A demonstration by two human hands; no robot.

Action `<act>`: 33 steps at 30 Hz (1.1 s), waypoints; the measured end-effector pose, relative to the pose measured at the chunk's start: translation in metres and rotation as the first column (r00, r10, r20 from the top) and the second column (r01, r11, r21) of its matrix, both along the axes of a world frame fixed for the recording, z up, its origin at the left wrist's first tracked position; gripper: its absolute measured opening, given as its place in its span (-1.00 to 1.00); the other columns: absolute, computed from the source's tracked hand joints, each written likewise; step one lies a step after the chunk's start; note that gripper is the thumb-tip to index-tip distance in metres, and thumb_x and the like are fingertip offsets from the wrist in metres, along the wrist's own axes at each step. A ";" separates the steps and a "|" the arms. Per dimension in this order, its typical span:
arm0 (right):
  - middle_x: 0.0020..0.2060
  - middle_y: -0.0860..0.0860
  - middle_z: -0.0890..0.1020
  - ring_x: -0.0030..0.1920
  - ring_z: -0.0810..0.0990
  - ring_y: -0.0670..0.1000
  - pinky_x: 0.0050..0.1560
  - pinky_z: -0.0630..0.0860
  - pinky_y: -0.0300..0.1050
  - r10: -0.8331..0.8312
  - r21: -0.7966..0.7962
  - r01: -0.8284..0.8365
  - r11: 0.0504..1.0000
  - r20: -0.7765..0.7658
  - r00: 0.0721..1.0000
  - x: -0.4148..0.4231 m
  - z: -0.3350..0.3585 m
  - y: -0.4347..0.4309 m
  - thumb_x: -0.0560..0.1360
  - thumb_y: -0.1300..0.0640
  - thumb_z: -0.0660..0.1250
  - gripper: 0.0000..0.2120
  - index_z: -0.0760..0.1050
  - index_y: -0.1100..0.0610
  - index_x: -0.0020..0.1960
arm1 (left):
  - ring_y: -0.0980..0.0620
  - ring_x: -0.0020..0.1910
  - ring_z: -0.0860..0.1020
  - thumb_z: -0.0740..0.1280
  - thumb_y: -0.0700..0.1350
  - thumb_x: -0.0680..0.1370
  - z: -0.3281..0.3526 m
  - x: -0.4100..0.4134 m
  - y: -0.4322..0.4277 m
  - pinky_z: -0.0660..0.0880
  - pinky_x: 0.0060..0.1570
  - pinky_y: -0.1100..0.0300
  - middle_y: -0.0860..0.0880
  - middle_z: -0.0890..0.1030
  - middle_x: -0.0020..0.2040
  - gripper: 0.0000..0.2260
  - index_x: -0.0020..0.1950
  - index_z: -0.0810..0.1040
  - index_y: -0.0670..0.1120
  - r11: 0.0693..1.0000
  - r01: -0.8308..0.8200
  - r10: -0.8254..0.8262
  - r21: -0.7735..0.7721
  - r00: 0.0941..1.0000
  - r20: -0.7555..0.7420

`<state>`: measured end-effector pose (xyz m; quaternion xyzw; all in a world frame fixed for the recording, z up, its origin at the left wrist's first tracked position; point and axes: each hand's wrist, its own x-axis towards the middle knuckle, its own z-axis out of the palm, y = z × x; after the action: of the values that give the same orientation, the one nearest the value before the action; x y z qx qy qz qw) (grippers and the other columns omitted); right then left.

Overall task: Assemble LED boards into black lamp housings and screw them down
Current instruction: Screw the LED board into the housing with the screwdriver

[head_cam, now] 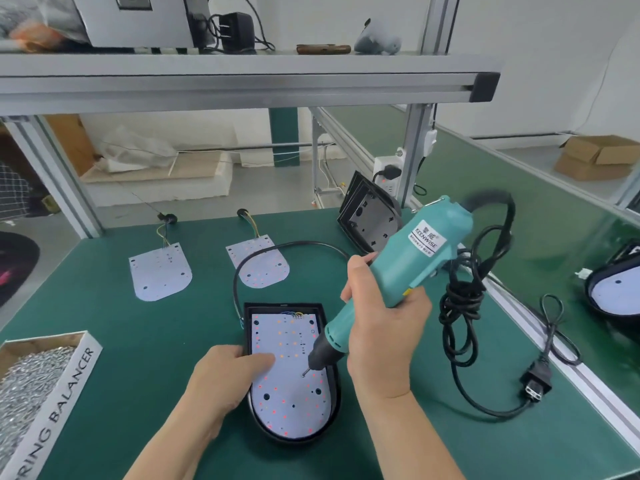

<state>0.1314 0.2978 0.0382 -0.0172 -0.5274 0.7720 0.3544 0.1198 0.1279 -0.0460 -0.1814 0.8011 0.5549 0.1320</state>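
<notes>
The step in hand looks to be the screwing-down. A white, round-ended LED board (287, 400) already sits inside a black plastic lamp housing (334, 386), which lies flat on the green surface (138, 341) directly before the person. The bit of a teal electric screwdriver (415, 258) stands on what appears to be a small screw (304, 375) near the board's middle. The right hand (384, 334) has its grip closed firmly round the screwdriver's lower body, wrist raised, and the tool leans up and away to the right with its black cord (460, 306) looped beside it. The left hand (221, 379) lies over the housing's left rim with its grip open, holding nothing, its straight fingers pressing the board down just left of the bit. As I judge it, the next move calls for holding the bit square on the screw and bearing down steadily as it drives, with the left hand pinning the board against turning. Spare white LED boards (160, 271) lie farther back, and a cardboard box of silver screws (31, 375) stands at the left.
</notes>
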 end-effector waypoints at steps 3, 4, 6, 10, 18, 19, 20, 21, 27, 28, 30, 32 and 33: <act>-0.45 0.06 0.43 -0.42 0.38 -0.04 -0.35 0.38 -0.26 0.015 0.060 -0.014 0.998 -0.010 1.000 0.002 0.000 -0.003 0.43 0.24 0.39 -0.81 0.42 0.27 -0.28 | -0.03 -0.27 0.51 0.39 0.05 0.18 0.004 0.000 0.003 0.39 -0.16 0.11 -0.20 0.68 -0.21 -0.50 -0.11 0.59 -0.35 1.000 -0.015 0.014 -0.017 1.000 -0.012; -0.45 0.06 0.43 -0.42 0.39 -0.04 -0.35 0.39 -0.26 0.026 0.067 -0.025 0.997 -0.016 1.000 0.004 -0.001 -0.004 0.43 0.25 0.39 -0.82 0.42 0.25 -0.28 | -0.02 -0.28 0.48 0.38 0.04 0.18 0.006 0.001 0.004 0.36 -0.18 0.12 -0.16 0.63 -0.26 -0.55 -0.15 0.59 -0.31 1.000 -0.018 0.018 -0.024 1.000 -0.011; -0.46 0.05 0.44 -0.43 0.39 -0.05 -0.35 0.39 -0.27 0.051 0.073 -0.049 0.996 -0.024 0.998 0.007 -0.002 -0.008 0.43 0.27 0.38 -0.82 0.43 0.23 -0.29 | -0.02 -0.29 0.44 0.38 0.04 0.18 0.009 0.003 0.005 0.32 -0.18 0.13 -0.09 0.57 -0.28 -0.61 -0.20 0.58 -0.26 0.999 -0.025 0.025 -0.021 1.000 -0.006; -0.47 0.06 0.43 -0.43 0.39 -0.04 -0.35 0.39 -0.25 0.088 0.109 -0.086 0.990 -0.008 0.996 0.010 -0.008 -0.013 0.44 0.24 0.39 -0.81 0.42 0.24 -0.30 | -0.02 -0.28 0.44 0.38 0.03 0.19 0.011 0.005 0.004 0.33 -0.17 0.13 -0.07 0.57 -0.25 -0.59 -0.17 0.58 -0.28 0.999 -0.045 0.045 -0.018 0.999 0.009; -0.47 0.16 0.42 -0.42 0.40 0.04 -0.36 0.39 -0.14 0.105 0.125 -0.112 0.986 0.060 0.993 0.013 -0.023 -0.019 0.42 0.20 0.39 -0.82 0.44 0.21 -0.30 | -0.02 -0.26 0.47 0.38 0.01 0.21 0.011 0.006 0.003 0.36 -0.17 0.11 -0.19 0.65 -0.18 -0.59 -0.14 0.58 -0.29 0.999 -0.028 0.029 -0.021 0.999 0.028; -0.47 0.13 0.43 -0.42 0.41 0.04 -0.35 0.40 -0.14 0.103 0.120 -0.110 0.987 0.066 0.992 0.012 -0.024 -0.020 0.42 0.20 0.40 -0.82 0.45 0.21 -0.30 | -0.02 -0.26 0.45 0.39 0.01 0.21 0.011 0.006 0.003 0.35 -0.17 0.11 -0.12 0.60 -0.21 -0.61 -0.15 0.59 -0.27 0.999 -0.033 0.033 -0.019 0.999 0.029; -0.47 0.11 0.43 -0.42 0.41 0.05 -0.35 0.40 -0.13 0.102 0.117 -0.110 0.987 0.068 0.992 0.011 -0.026 -0.020 0.42 0.20 0.40 -0.82 0.45 0.22 -0.29 | -0.02 -0.26 0.46 0.39 0.01 0.20 0.011 0.005 0.003 0.35 -0.17 0.11 -0.09 0.58 -0.22 -0.58 -0.13 0.59 -0.30 0.999 -0.041 0.041 -0.012 0.999 0.030; -0.47 0.13 0.43 -0.42 0.40 0.06 -0.35 0.40 -0.13 0.103 0.118 -0.110 0.987 0.068 0.992 0.011 -0.027 -0.020 0.42 0.21 0.40 -0.82 0.44 0.23 -0.29 | -0.02 -0.25 0.46 0.39 0.01 0.20 0.011 0.005 0.003 0.35 -0.16 0.11 -0.09 0.58 -0.21 -0.54 -0.10 0.59 -0.34 0.999 -0.048 0.049 -0.007 0.998 0.033; -0.46 0.04 0.45 -0.43 0.40 0.05 -0.35 0.40 -0.11 0.109 0.128 -0.117 0.985 0.064 0.992 0.010 -0.031 -0.020 0.44 0.21 0.40 -0.82 0.45 0.19 -0.29 | -0.02 -0.21 0.51 0.39 0.02 0.20 0.009 0.006 0.001 0.40 -0.11 0.09 -0.27 0.70 -0.02 -0.46 0.00 0.59 -0.36 0.999 -0.042 0.043 -0.013 0.999 0.033; -0.46 0.04 0.45 -0.43 0.40 0.04 -0.36 0.40 -0.12 0.109 0.132 -0.116 0.984 0.061 0.992 0.010 -0.031 -0.021 0.44 0.21 0.40 -0.83 0.45 0.19 -0.28 | -0.01 -0.20 0.51 0.39 0.02 0.20 0.008 0.006 0.001 0.40 -0.10 0.08 -0.26 0.70 -0.03 -0.46 0.00 0.59 -0.36 0.999 -0.040 0.040 -0.012 0.999 0.034; -0.47 0.02 0.45 -0.45 0.40 0.00 -0.38 0.39 -0.15 0.115 0.130 -0.121 0.984 0.050 0.992 0.010 -0.031 -0.021 0.44 0.21 0.40 -0.83 0.45 0.20 -0.28 | -0.01 -0.20 0.50 0.39 0.03 0.20 0.007 0.006 0.001 0.39 -0.10 0.09 -0.20 0.68 -0.11 -0.46 0.00 0.58 -0.35 0.999 -0.036 0.036 -0.010 0.999 0.036; -0.47 -0.03 0.46 -0.44 0.41 -0.01 -0.37 0.40 -0.16 0.113 0.147 -0.118 0.982 0.041 0.993 0.011 -0.032 -0.023 0.44 0.22 0.40 -0.84 0.46 0.18 -0.27 | -0.01 -0.22 0.50 0.38 0.02 0.21 0.006 0.005 0.000 0.39 -0.12 0.09 -0.24 0.69 -0.11 -0.47 0.00 0.57 -0.36 0.999 -0.039 0.039 -0.007 0.999 0.033; -0.47 -0.05 0.46 -0.44 0.41 -0.01 -0.36 0.40 -0.15 0.114 0.163 -0.118 0.980 0.038 0.993 0.011 -0.032 -0.023 0.44 0.22 0.40 -0.83 0.46 0.18 -0.27 | -0.01 -0.23 0.50 0.38 0.02 0.22 0.005 0.005 0.000 0.38 -0.13 0.09 -0.24 0.69 -0.13 -0.47 -0.01 0.56 -0.37 0.999 -0.042 0.042 -0.005 0.999 0.031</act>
<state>0.1419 0.2748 0.0063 0.0321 -0.5943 0.7449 0.3015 0.1249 0.1277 -0.0414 -0.2068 0.7962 0.5530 0.1323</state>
